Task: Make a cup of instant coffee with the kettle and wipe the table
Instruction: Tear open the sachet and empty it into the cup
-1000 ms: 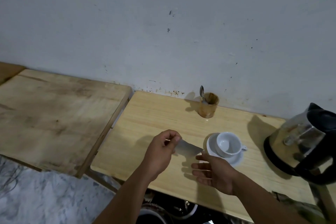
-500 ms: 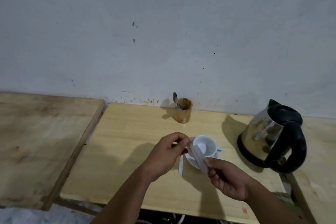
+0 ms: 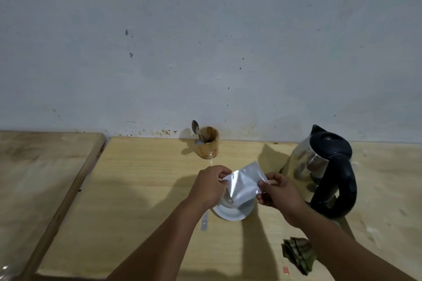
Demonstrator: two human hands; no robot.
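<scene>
A silver coffee sachet (image 3: pixel 245 183) is held flat above the white cup, which it hides almost fully. My left hand (image 3: pixel 211 186) pinches the sachet's left edge and my right hand (image 3: pixel 278 193) pinches its right edge. Below them the white saucer (image 3: pixel 225 212) shows on the light wooden table (image 3: pixel 141 189). A torn silver strip (image 3: pixel 204 221) lies on the table just left of the saucer. The steel kettle (image 3: pixel 319 173) with black lid and handle stands to the right, close to my right hand. A folded green cloth (image 3: pixel 298 254) lies at the table's front right.
A brown wooden holder (image 3: pixel 209 145) with a spoon (image 3: pixel 196 130) in it stands at the back by the grey wall. A second, darker wooden table (image 3: pixel 41 178) adjoins on the left across a narrow gap. Something clear and shiny (image 3: pixel 6 271) shows at the bottom left corner.
Both hands have lifted the sachet over the cup and spread it between them. The torn strip now lies on the table. The view has shifted right, so the green cloth has come into sight.
</scene>
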